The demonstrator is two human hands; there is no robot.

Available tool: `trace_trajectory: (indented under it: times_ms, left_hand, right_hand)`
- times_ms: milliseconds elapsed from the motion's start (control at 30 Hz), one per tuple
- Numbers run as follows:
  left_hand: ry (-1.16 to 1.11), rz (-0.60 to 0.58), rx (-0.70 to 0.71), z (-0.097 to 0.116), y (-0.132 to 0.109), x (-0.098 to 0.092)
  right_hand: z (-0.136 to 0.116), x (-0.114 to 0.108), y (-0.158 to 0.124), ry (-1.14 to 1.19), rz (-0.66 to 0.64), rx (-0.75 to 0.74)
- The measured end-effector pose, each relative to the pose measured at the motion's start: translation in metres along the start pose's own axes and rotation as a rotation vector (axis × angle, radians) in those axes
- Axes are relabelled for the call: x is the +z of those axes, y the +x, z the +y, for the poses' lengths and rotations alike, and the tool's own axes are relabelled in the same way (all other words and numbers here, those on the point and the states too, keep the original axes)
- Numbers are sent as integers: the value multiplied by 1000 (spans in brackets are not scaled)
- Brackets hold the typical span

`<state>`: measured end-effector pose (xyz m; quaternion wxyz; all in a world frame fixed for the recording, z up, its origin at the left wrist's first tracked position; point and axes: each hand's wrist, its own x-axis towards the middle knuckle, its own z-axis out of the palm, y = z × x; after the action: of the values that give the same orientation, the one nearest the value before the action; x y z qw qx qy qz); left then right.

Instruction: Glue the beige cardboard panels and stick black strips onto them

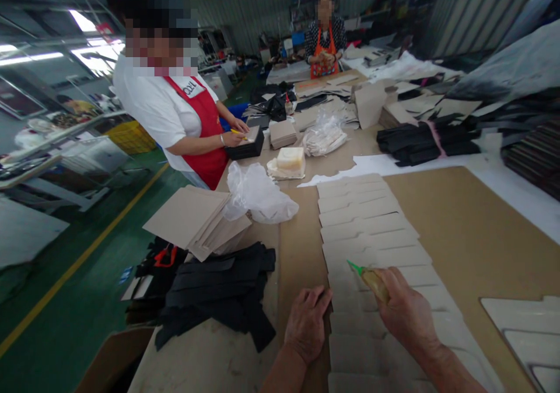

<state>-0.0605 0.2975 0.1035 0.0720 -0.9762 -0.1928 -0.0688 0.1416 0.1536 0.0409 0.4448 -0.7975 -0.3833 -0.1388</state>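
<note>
While right grip (pixel 406 311) clasps yellowish green-tipped bottle (pixel 375 285), left grip (pixel 307 326) rests loosely spread by overlapping pale panels (pixel 370 241).

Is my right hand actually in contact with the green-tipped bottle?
Touching: the head view shows the right hand closed around the green-tipped bottle, with no gap between them.
</note>
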Motion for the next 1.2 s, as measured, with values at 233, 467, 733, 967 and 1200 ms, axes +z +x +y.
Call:
trace_trajectory:
  times_ms: [233, 467, 733, 967, 1200]
  left_hand:
    - [-13, -9, -18, -1, -1, 0]
    - [13, -12, -6, 0, 2, 0]
    - [27, 2, 3, -1, 1, -1]
    - [20, -31, -10, -1, 4, -2]
    - [21, 6, 13, -3, 2, -1]
  right_hand:
    - [26, -12, 3, -118, 113, -13]
    - [33, -19, 4, -163, 61, 26]
    - [63, -25, 5, -225, 40, 118]
    - [70, -26, 3, -198, 41, 124]
    - [86, -33, 4, -214, 44, 271]
